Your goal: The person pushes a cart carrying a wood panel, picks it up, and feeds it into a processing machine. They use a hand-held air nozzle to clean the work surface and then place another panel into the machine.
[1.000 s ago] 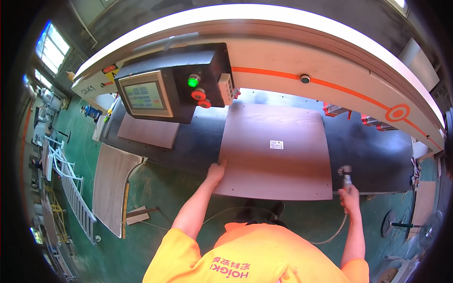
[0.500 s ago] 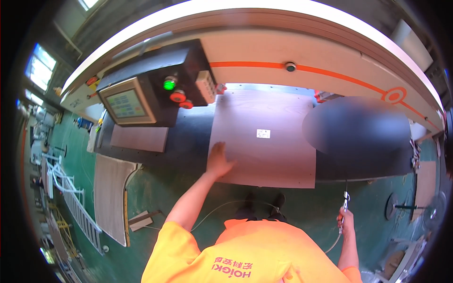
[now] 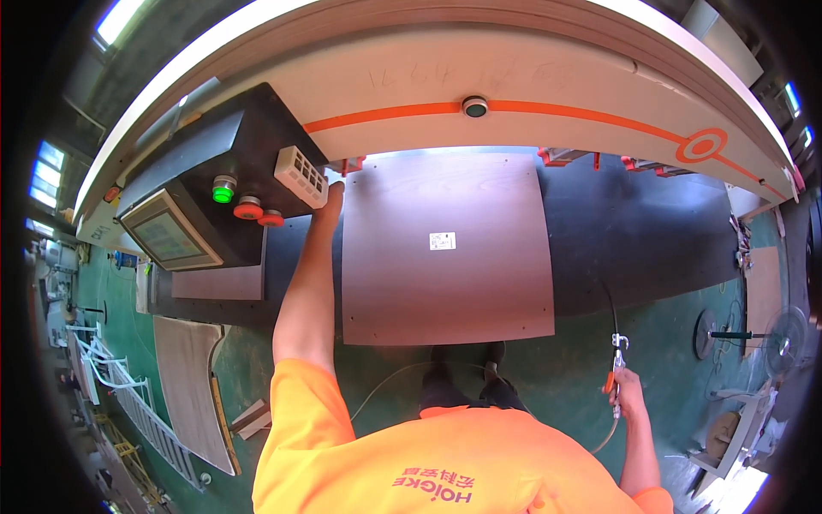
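Panel at machine infeed; operator reaching to its far left corner, air gun held aside.

The machine housing (image 3: pixel 531 68), cream with an orange stripe, arches over a dark bench (image 3: pixel 651 231). A brown wood panel (image 3: pixel 445 248) lies flat on that bench, its far edge under the housing and its near edge overhanging toward the operator; a small white label (image 3: pixel 442 241) sits near its centre. The control box (image 3: pixel 214 197) with screen and buttons stands to the left. The left hand (image 3: pixel 332 195) is extended to the panel's far left corner, fingers apparently flat against the edge; grip cannot be confirmed. The right hand (image 3: pixel 623 387) is clenched on an air blow gun (image 3: pixel 615 360), lowered, well apart from the panel. Judged step: aligning the panel for feeding. Next move calls for a square, steady push.
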Demonstrator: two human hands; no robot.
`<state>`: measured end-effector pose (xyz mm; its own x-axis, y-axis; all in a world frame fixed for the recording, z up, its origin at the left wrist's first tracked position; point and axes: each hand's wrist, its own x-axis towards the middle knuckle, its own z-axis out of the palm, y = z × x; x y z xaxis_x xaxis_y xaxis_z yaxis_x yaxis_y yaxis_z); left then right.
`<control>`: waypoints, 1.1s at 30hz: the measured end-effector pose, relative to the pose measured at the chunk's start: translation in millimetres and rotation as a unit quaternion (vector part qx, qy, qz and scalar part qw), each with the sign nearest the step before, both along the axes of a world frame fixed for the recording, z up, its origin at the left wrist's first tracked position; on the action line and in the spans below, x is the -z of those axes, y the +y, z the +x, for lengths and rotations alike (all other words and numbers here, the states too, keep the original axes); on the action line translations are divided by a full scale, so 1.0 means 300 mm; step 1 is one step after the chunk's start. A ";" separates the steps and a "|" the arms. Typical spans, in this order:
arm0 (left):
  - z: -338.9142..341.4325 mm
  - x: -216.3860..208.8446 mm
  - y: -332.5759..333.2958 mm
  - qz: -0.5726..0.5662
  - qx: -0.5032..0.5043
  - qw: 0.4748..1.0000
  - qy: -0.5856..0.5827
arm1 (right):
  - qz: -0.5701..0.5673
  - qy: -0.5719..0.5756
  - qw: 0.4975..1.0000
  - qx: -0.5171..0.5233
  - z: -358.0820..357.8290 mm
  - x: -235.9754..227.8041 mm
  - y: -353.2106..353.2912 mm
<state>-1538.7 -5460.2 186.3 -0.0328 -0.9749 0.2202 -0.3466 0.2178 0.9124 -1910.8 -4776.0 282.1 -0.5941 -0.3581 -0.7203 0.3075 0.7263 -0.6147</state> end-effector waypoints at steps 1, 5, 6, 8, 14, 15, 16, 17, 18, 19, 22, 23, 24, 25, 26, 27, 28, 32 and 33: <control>-0.002 -0.001 -0.008 -0.005 0.039 0.999 -0.030 | -0.001 -0.007 1.000 0.012 0.010 0.005 0.010; 0.085 0.023 -0.060 -0.011 0.151 0.985 -0.081 | -0.013 0.010 1.000 -0.006 0.035 0.017 -0.061; 0.126 0.028 -0.084 -0.021 0.181 0.979 -0.091 | -0.022 0.005 1.000 -0.017 0.043 0.010 -0.106; 0.157 0.045 -0.073 -0.103 0.142 0.968 -0.181 | -0.051 -0.025 0.998 -0.018 0.065 0.019 -0.186; -0.041 -0.119 0.073 0.077 0.191 0.978 -0.033 | -0.144 -0.219 0.965 0.000 0.190 -0.013 -0.359; -0.073 -0.167 0.114 0.070 0.190 0.978 -0.043 | -0.142 -0.242 0.960 -0.004 0.204 -0.005 -0.373; -0.087 -0.210 0.141 0.065 0.183 0.980 -0.053 | -0.147 -0.256 0.955 -0.004 0.212 -0.009 -0.389; -0.095 -0.257 0.173 0.058 0.168 0.982 -0.065 | -0.157 -0.233 0.960 0.011 0.227 -0.006 -0.406; -0.097 -0.292 0.209 0.077 0.146 0.981 -0.097 | -0.183 -0.240 0.953 -0.023 0.230 -0.025 -0.421; -0.092 -0.258 0.265 0.037 0.156 0.976 -0.150 | -0.208 -0.251 0.944 -0.052 0.229 -0.040 -0.432; -0.038 -0.062 0.580 -0.070 0.233 0.877 -0.414 | -0.192 -0.287 0.938 0.004 0.227 -0.085 -0.423; -0.009 -0.056 0.723 0.031 0.375 0.765 -0.523 | -0.176 -0.291 0.940 0.009 0.213 -0.084 -0.393; 0.018 -0.121 0.859 0.040 0.435 0.712 -0.549 | -0.165 -0.297 0.940 0.010 0.204 -0.075 -0.374; 0.045 -0.096 0.935 0.049 0.463 0.690 -0.554 | -0.147 -0.311 0.939 0.004 0.206 -0.059 -0.353; 0.036 -0.091 0.987 -0.002 0.443 0.692 -0.570 | -0.107 -0.212 0.971 0.019 0.232 -0.030 -0.334; 0.016 -0.071 0.995 -0.020 0.432 0.694 -0.575 | -0.067 -0.131 0.989 0.032 0.250 0.026 -0.296; -0.005 -0.042 0.999 -0.038 0.418 0.699 -0.579 | -0.062 -0.094 0.993 -0.024 0.251 0.070 -0.265; -0.144 -0.038 0.945 -0.058 0.410 0.716 -0.561 | -0.039 -0.043 0.994 -0.091 0.289 0.059 -0.249; -0.185 -0.043 0.925 -0.050 0.419 0.717 -0.555 | -0.042 -0.054 0.994 -0.082 0.293 0.051 -0.248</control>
